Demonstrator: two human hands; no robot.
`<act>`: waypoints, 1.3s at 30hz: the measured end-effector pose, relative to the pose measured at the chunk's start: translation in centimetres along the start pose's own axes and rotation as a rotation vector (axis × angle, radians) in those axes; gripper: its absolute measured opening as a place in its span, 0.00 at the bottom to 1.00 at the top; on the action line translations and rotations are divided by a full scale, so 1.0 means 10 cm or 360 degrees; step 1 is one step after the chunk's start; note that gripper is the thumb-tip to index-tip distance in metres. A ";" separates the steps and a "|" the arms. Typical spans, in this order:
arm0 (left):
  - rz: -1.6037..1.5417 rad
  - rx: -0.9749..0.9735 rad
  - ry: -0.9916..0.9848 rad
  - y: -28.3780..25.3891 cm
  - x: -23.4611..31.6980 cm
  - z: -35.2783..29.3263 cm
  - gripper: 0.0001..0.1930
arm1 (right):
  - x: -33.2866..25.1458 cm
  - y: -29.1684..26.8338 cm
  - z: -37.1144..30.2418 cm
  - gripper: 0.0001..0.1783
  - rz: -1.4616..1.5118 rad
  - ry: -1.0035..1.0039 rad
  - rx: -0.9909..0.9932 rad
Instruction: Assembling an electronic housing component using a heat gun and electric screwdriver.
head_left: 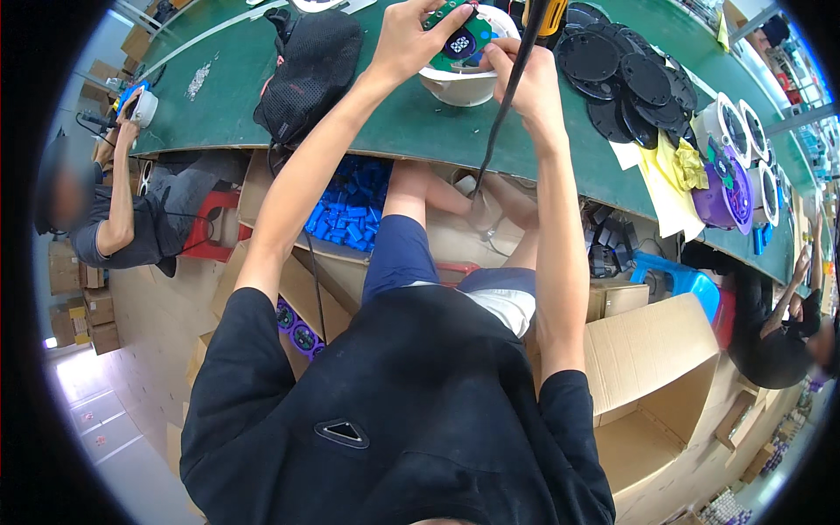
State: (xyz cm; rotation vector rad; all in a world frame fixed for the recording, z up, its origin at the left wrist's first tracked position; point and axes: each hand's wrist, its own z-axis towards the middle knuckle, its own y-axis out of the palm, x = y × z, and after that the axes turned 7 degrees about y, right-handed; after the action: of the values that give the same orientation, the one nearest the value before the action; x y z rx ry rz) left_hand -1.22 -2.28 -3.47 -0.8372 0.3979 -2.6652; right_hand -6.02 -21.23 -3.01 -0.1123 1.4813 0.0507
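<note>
A green circuit board (479, 33) with a dark round display sits tilted over a white bowl-shaped housing (457, 91) at the far edge of my reach. My left hand (413, 42) grips the board's left side between thumb and fingers. At the board's right edge, my right hand (530, 80) is closed in a pinch; whatever lies between its fingertips is too small to make out. A black cord (502, 114) passes in front of the right hand. Just beyond that hand hangs a yellow and black power screwdriver (551, 16).
Left on the green table (219, 109) lies a black mesh bag (313, 74). Black round covers (643, 77) pile up at right, beside white and purple housings (724, 197). Below are a box of blue parts (352, 210) and an open carton (652, 376). Co-workers sit at both sides.
</note>
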 end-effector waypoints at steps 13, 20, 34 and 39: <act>-0.0311 -0.0325 0.0068 -0.09 -0.21 0.19 0.19 | 0.04 0.15 -0.02 0.14 -0.0219 -0.0067 0.0337; 0.0086 0.0258 -0.0296 0.18 0.27 -0.10 0.16 | -0.03 0.20 -0.08 0.15 -0.0329 -0.0051 0.0516; -0.0096 -0.0561 -0.0135 -0.88 -0.31 0.25 0.16 | 0.09 -0.11 0.02 0.13 -0.0378 -0.0090 0.0414; -0.0293 -0.0557 -0.0769 -0.25 -0.22 0.38 0.16 | 0.19 -0.13 0.06 0.12 -0.0415 -0.0385 0.0274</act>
State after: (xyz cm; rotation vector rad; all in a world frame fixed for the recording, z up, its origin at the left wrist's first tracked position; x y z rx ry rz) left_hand 2.20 0.18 -0.74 -1.6458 0.6962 -2.4616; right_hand -5.09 -22.50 -4.75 -0.1531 1.2139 -0.2654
